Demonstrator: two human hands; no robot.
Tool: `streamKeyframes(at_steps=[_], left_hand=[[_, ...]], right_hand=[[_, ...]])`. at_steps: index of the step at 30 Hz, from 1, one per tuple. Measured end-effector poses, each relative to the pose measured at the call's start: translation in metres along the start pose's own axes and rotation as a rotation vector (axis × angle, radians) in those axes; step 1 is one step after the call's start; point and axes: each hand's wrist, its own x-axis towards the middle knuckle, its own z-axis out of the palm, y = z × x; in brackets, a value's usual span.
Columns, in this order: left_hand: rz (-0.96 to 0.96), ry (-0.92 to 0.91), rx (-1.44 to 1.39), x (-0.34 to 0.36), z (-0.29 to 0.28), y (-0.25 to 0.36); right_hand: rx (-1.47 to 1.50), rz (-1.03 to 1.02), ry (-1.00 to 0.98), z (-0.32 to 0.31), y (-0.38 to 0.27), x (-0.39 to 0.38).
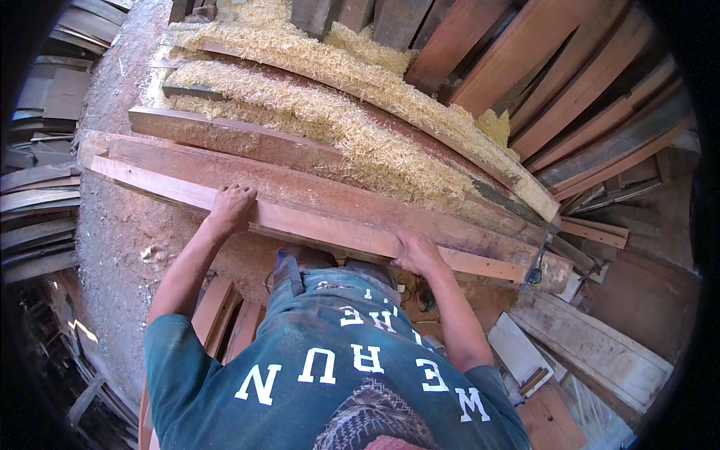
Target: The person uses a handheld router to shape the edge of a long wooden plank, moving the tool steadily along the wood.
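A narrow plank [322,227] lies crosswise before the person. The left hand [232,210] clasps it left of its middle, fingers [241,192] over its top; the right hand [420,253] clasps it right of its middle. Along the plank's far side runs a wider reddish board [315,192], and farther beyond the plank curly pale shavings [397,150] cover more timber. Leaning planks [525,56] stand beyond its right half. Past the plank's left end stretches a dirt floor [112,240], then stacked boards [41,195]. The person's dark green shirt [315,401] fills the plank's near side.
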Motion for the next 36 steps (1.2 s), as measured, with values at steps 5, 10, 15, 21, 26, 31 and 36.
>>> streamKeyframes(at_steps=[5,10,15,21,26,31,36], left_hand=[[0.008,0.037,-0.032,0.008,0.003,-0.004],[0.04,0.281,-0.046,0.013,0.031,-0.017],[0.037,0.289,-0.141,0.01,0.006,0.002],[-0.028,0.227,-0.118,0.016,-0.014,0.017],[-0.016,0.192,-0.201,0.037,-0.014,0.012],[0.016,0.15,-0.222,0.069,-0.011,0.0],[-0.079,-0.064,-0.245,0.111,-0.018,-0.001]], right_hand=[[-0.03,0.022,0.004,0.007,0.01,0.009],[-0.005,0.143,-0.117,-0.008,0.007,0.024],[-0.023,0.186,-0.023,-0.011,-0.003,0.023],[-0.087,0.199,0.065,-0.011,-0.011,0.028],[-0.099,0.174,0.061,-0.008,0.006,0.042],[-0.048,0.174,0.044,-0.007,0.027,0.06],[-0.023,0.255,-0.013,-0.018,0.032,0.075]])
